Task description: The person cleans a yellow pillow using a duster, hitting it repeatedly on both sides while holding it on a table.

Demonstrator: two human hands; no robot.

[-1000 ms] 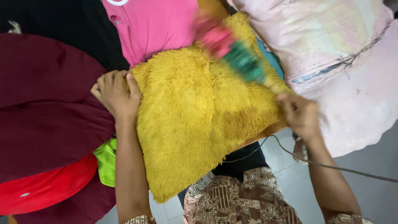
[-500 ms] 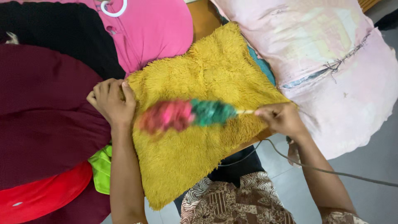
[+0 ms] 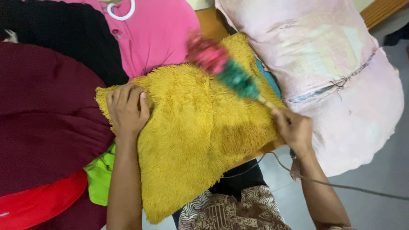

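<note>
Holding the thin stick of a feather duster (image 3: 221, 68), the right hand (image 3: 294, 127) has its grip clenched around the handle end, and the pink and green head rises over the far edge of the yellow furry cushion (image 3: 191, 140). The left hand (image 3: 128, 108) lies flat with released fingers on the cushion's left corner and presses it down. It seems the dusting stroke is at the upper end; the next sweep would need the head to come down across the fur while the left hand steadies the cushion. Around lie a maroon cloth (image 3: 47, 115), a pink garment (image 3: 157, 30) and a pale pink sack (image 3: 332, 64).
</note>
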